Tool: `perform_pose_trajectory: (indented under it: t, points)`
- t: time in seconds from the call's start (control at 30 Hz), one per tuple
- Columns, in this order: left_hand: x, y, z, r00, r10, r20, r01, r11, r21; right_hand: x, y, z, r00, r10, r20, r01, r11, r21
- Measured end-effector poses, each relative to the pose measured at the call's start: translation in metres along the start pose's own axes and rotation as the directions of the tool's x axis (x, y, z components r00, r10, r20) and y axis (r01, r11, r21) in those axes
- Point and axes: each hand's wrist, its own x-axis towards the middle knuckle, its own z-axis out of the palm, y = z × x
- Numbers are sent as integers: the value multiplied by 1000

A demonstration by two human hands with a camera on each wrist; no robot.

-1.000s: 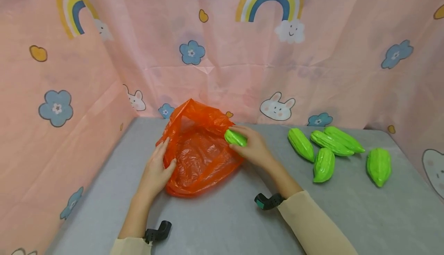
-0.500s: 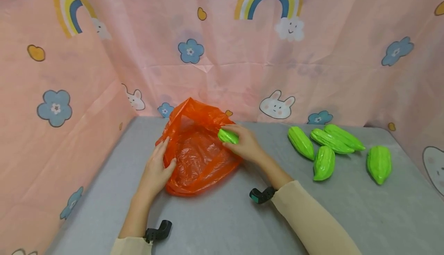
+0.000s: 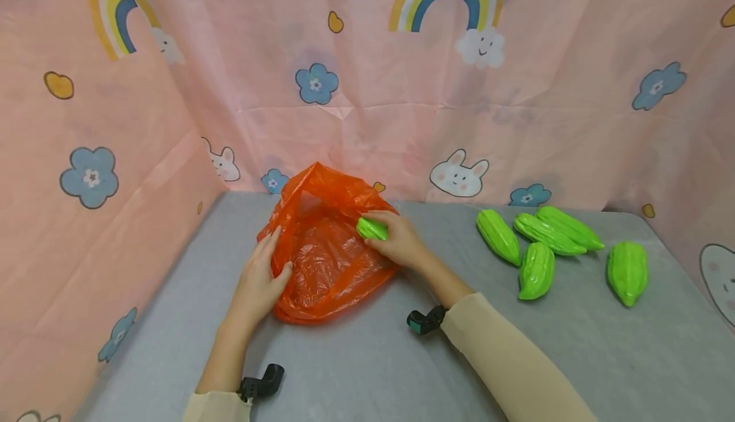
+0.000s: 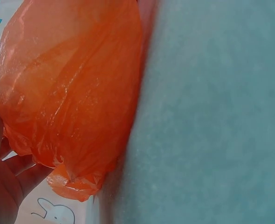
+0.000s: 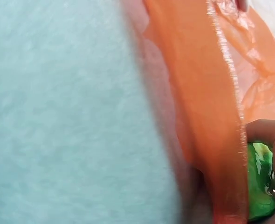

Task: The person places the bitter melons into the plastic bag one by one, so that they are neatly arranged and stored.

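An orange plastic bag [image 3: 321, 253] lies on the grey table with its mouth spread wide. At its left rim is my left hand [image 3: 261, 278], thumb and fingers apart and touching the plastic; in the left wrist view the bag [image 4: 77, 88] bulges past the left hand [image 4: 9, 182]. My right hand [image 3: 402, 240] grips a glossy green bitter melon [image 3: 372, 228] at the right side of the mouth. The bag's rim covers part of the held bitter melon [image 5: 259, 182] in the right wrist view, with the right hand's fingers [image 5: 268, 130] around it.
Several more bitter melons lie at the right: one alone [image 3: 627, 274], one nearer the front [image 3: 536, 271], one slanted [image 3: 497, 237], and others side by side [image 3: 551, 233]. A pink patterned cloth [image 3: 373, 90] rises behind the table [image 3: 344, 371].
My right hand has moved left with the bitter melon, bringing it farther over the bag's mouth. My left hand has stayed in place at the left rim.
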Motion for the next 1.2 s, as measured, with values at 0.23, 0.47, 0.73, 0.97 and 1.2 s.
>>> perform_pose_trajectory:
  t: [0.23, 0.47, 0.73, 0.97, 1.2]
  points:
    - [0, 2, 1, 1000, -7, 8, 7, 1000, -1, -4, 9, 5, 999, -37, 13, 37, 998, -45]
    - [0, 3, 3, 1000, -10, 18, 10, 1000, 2, -5, 10, 7, 999, -31, 9, 31, 999, -37]
    - [1, 0, 4, 1000, 2, 14, -2, 1000, 3, -7, 7, 6, 1000, -8, 10, 8, 999, -37]
    - [0, 0, 3, 999, -10, 32, 9, 1000, 11, -12, 3, -6, 999, -27, -43, 28, 1000, 12]
    - [1, 3, 2, 999, -5, 34, 4, 1000, 18, -33, 7, -31, 997, 30, -77, -24, 997, 71]
